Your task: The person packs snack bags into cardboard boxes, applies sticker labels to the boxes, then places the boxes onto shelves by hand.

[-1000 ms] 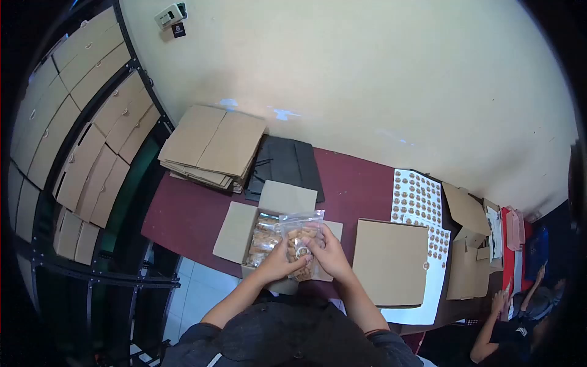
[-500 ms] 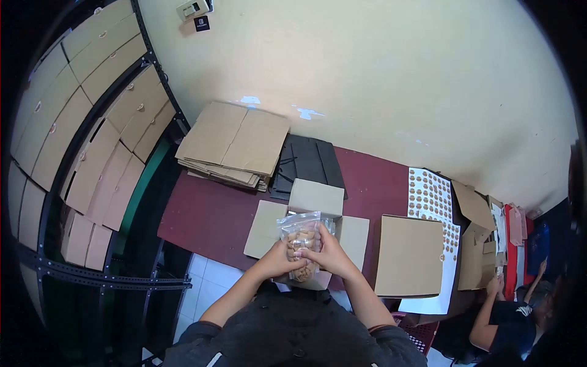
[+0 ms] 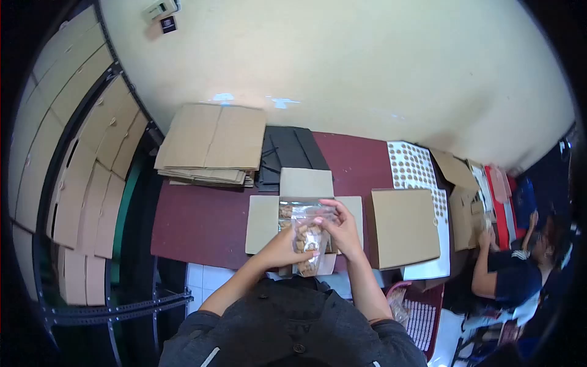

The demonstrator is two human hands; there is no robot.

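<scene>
A clear plastic pouch (image 3: pixel 310 235) of small brown snack pieces is held upright in front of my body, over an open cardboard box (image 3: pixel 306 182). My left hand (image 3: pixel 282 249) is closed round the pouch's left side, its thumb across the front. At the pouch's upper right corner, my right hand (image 3: pixel 343 233) grips the top edge between thumb and fingers. More clear pouches (image 3: pixel 285 210) show inside the box, partly hidden by the held pouch and my hands. The box flaps are spread outward.
Flattened cardboard (image 3: pixel 211 137) and black folded sheets (image 3: pixel 290 156) lie at the back of the dark red table (image 3: pixel 195 214). A closed box (image 3: pixel 405 229) and sticker sheets (image 3: pixel 413 165) are on the right. Beyond sits another person (image 3: pixel 510 275). A red basket (image 3: pixel 422 321) stands below; boxed shelves (image 3: pixel 79 183) rise left.
My right hand has shifted from the pouch's side up to its top edge. The left hand still holds the pouch. The view has moved, bringing more of the red basket into sight.
</scene>
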